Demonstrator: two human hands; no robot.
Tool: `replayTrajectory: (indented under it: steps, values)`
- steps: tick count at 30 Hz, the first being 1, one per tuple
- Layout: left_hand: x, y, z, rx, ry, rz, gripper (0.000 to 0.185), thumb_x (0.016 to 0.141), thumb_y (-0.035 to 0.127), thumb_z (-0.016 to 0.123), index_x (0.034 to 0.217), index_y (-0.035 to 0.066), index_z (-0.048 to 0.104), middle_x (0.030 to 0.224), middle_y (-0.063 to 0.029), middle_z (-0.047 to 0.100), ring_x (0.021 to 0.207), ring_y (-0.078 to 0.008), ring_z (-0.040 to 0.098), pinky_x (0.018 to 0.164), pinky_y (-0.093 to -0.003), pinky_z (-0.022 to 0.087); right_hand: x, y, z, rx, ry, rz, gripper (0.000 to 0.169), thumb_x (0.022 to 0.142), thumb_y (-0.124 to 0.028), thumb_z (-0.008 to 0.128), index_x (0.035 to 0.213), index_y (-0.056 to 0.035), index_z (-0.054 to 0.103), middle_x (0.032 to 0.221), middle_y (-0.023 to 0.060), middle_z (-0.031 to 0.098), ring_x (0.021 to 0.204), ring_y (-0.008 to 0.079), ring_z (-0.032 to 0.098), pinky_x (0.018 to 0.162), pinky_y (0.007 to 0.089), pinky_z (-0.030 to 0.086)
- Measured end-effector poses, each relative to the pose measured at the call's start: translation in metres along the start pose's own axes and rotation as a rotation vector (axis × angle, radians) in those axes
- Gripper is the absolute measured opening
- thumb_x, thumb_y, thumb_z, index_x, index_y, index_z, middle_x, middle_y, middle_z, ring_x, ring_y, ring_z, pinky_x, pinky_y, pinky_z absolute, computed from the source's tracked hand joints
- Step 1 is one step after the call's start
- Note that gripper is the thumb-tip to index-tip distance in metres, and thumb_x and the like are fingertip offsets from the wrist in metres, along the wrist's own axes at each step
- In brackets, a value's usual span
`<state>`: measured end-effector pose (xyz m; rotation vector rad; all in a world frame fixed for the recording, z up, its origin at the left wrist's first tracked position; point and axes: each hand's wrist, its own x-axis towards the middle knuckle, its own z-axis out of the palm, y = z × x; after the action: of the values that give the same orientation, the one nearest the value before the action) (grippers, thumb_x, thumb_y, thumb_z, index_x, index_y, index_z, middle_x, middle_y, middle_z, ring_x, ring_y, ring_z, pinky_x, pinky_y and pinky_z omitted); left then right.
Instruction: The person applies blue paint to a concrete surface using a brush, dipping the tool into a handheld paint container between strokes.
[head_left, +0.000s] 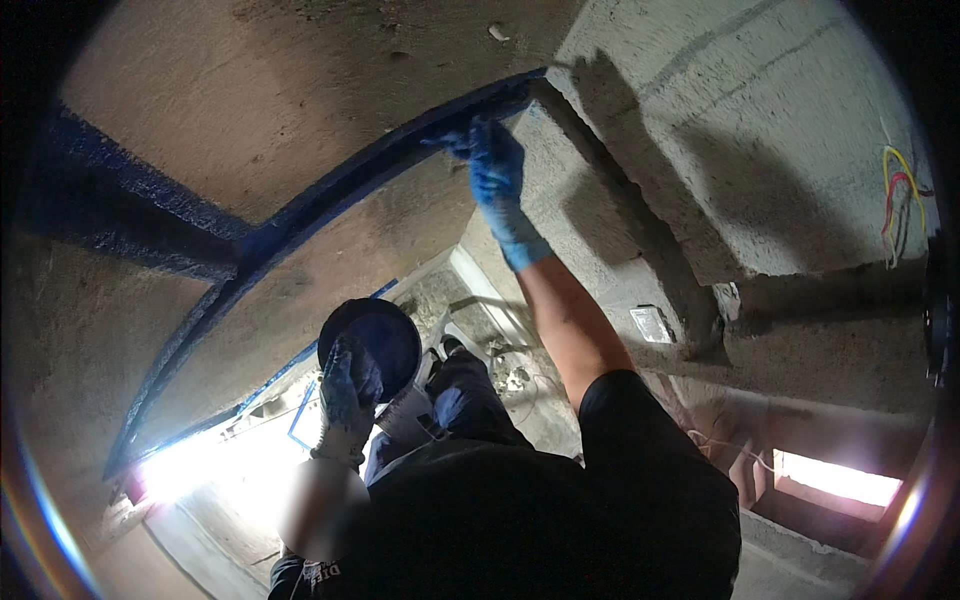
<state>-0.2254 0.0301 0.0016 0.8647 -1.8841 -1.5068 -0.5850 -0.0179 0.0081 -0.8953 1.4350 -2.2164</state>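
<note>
My right hand (495, 169), in a blue-stained glove, reaches up to a dark blue band (360, 169) on the rough plastered surface. A thin blue shape sticks out of that hand to the left; whether it is a finger or a tool is unclear. Lower down, my left hand (349, 386) wears a stained knit glove and grips a round container (394, 345), its inside dark blue. The container's far wall and underside are hidden. A wider blue band (142, 214) joins the first one at the left.
Bare wires (900, 187) in yellow and red hang at the right. A small white-framed box (651, 324) sits in the wall. Strong light glares at lower left. Below me, a shoe (452, 345) shows near pale debris (517, 379). A bright opening (836, 480) lies at lower right.
</note>
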Motion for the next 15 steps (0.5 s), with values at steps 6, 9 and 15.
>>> replayTrajectory:
  steps: [6,9,15]
  values:
    - [0.011,0.026,0.011,-0.608,0.018,-0.472,0.025,0.099,0.030,0.041,0.078,0.016,0.043,0.063,0.0062,0.026,0.055,-0.0060,0.027,0.052,-0.0224,0.026,0.034,0.005,-0.038,-0.104,0.104,-0.164,0.025,0.092,-0.029,0.059,0.089,-0.0044,0.064,0.079,-0.0016,0.060,0.070,0.0094,0.049,0.063,0.0237,0.042]
    - [0.003,0.011,0.015,-0.263,0.121,-0.356,0.023,0.100,0.027,0.040,0.080,0.015,0.045,0.063,0.0063,0.030,0.056,-0.0064,0.030,0.053,-0.0221,0.028,0.057,-0.006,-0.057,-0.138,0.177,-0.280,0.026,0.091,-0.029,0.059,0.080,-0.0052,0.062,0.073,-0.0012,0.056,0.068,0.0112,0.045,0.063,0.0277,0.041]
    - [0.007,0.020,0.007,-0.419,-0.049,-0.344,0.014,0.098,0.021,0.043,0.097,0.010,0.051,0.070,0.0031,0.042,0.062,-0.0079,0.041,0.059,-0.0220,0.038,0.007,0.011,-0.005,-0.034,0.072,-0.025,0.031,0.094,-0.031,0.056,0.100,-0.0019,0.062,0.089,0.0053,0.065,0.073,0.0118,0.059,0.071,0.0249,0.049]
